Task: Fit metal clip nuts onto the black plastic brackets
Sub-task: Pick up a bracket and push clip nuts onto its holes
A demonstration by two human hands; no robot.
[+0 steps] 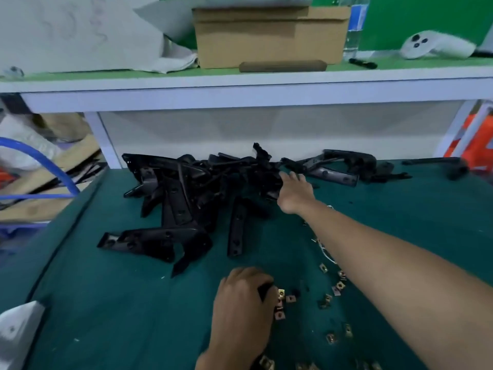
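You are facing a large pile of black brackets (186, 188) lying mid-table, seemingly mostly unfitted. Your right hand (293, 193) is touching it with straight fingers, while your left hand (245, 303) is curling round a black piece (265, 289) beside the scattered clip nuts (338, 285).

My right hand (293, 192) reaches far across the green mat (133, 303), fingers stretched onto the pile of black brackets (186, 198). Closer to me, my left hand (241, 313) curls round a black piece (265, 290), perhaps a bracket, beside the scattered clip nuts (338, 286).
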